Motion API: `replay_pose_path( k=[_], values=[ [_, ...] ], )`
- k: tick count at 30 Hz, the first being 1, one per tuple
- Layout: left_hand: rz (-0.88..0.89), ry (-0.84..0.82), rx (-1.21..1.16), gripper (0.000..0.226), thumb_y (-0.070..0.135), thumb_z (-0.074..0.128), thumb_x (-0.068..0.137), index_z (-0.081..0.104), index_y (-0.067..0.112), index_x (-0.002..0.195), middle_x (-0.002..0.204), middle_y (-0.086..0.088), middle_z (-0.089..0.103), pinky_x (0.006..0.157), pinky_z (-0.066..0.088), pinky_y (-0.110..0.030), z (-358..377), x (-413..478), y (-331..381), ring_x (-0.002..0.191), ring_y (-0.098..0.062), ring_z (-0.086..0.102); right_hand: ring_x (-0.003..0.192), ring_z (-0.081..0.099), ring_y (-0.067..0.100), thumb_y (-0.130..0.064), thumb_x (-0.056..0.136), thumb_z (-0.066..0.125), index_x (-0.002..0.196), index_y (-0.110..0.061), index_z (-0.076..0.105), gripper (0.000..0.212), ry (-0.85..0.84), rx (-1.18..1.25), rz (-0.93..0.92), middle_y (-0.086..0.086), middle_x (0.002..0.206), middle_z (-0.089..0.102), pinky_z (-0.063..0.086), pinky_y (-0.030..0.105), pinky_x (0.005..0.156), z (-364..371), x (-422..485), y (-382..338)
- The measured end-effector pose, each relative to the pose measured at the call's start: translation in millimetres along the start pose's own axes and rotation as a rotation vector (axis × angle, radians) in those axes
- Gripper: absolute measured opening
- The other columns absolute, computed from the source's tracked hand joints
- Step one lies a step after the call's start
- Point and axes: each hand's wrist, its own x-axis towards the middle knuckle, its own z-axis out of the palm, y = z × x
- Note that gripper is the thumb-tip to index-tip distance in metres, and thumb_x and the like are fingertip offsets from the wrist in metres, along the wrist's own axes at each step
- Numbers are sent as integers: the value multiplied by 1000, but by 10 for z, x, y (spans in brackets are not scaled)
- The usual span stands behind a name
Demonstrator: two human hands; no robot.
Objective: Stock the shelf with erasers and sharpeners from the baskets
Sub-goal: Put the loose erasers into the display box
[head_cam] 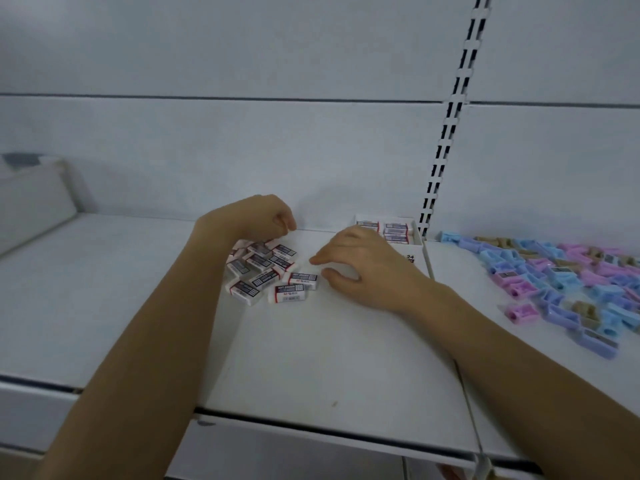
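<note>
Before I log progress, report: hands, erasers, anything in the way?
Left hand curled over eraser pile, grip unclear. Right hand open beside it. Sharpeners spread further right, nothing blocking.

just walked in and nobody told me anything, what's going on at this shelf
A person is working at a white shelf with both bare hands. The left hand hovers over a loose pile of erasers, fingers curled; whether it holds one is unclear. The right hand, open, reaches toward the pile's right side, in front of a white box with more erasers inside. Pastel sharpeners lie scattered on the shelf section to the right.
</note>
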Motion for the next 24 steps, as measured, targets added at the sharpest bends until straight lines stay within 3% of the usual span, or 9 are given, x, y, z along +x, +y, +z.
replay_pose_path(
  k=[3, 5, 9, 13, 19, 22, 24],
  values=[
    [-32, -85, -31, 39, -7, 48, 81, 65, 15, 108, 106, 3, 62, 78, 42, -25, -36, -45, 14, 91, -12, 56, 88, 64, 19, -26, 82, 46, 98, -17, 72, 32, -73, 13, -72, -2, 94, 72, 40, 25, 84, 21, -12, -12],
    [-39, -113, -20, 41, -7, 50, 80, 65, 18, 108, 102, 7, 61, 77, 42, -25, -51, -77, 38, 88, -11, 55, 90, 64, 20, -19, 81, 52, 98, -18, 72, 27, -99, 49, -77, -2, 97, 72, 43, 29, 86, 29, -15, -25],
    [-62, -165, 60, 42, -5, 54, 79, 65, 26, 104, 80, 17, 53, 57, 40, -20, -51, -109, 94, 66, -3, 50, 100, 59, 24, -18, 82, 55, 101, -17, 71, 25, -66, 116, -22, 0, 103, 70, 46, 41, 89, 16, -21, -46],
    [-35, -142, 46, 27, 6, 63, 80, 67, 19, 103, 94, 7, 61, 61, 43, -19, -15, -85, 70, 76, -10, 55, 106, 51, 19, -16, 86, 61, 105, -16, 69, 21, -77, 156, 32, -1, 106, 68, 40, 36, 94, -12, -11, -40],
    [53, 17, -4, 13, 17, 65, 79, 58, 23, 88, 83, 11, 54, 62, 40, -18, 77, -14, 95, 75, -8, 50, 102, 46, 12, -18, 88, 58, 104, -15, 65, 17, -119, 165, 39, -3, 105, 65, 37, 29, 90, 16, -4, -52],
    [145, 187, -165, 17, 14, 66, 78, 54, 19, 89, 80, 10, 53, 62, 39, -17, 82, -17, 164, 74, -10, 52, 103, 46, 13, -13, 86, 54, 114, -19, 58, 29, -116, 96, 43, -4, 110, 61, 35, 23, 87, -32, -19, -21],
    [191, 260, -284, 24, 12, 66, 78, 50, 22, 94, 78, 10, 55, 62, 41, -18, 103, -22, 218, 67, -7, 53, 99, 50, 14, -11, 83, 56, 118, -20, 54, 36, -50, 99, 57, -1, 108, 59, 40, 27, 85, -93, -36, 0]
  ],
)
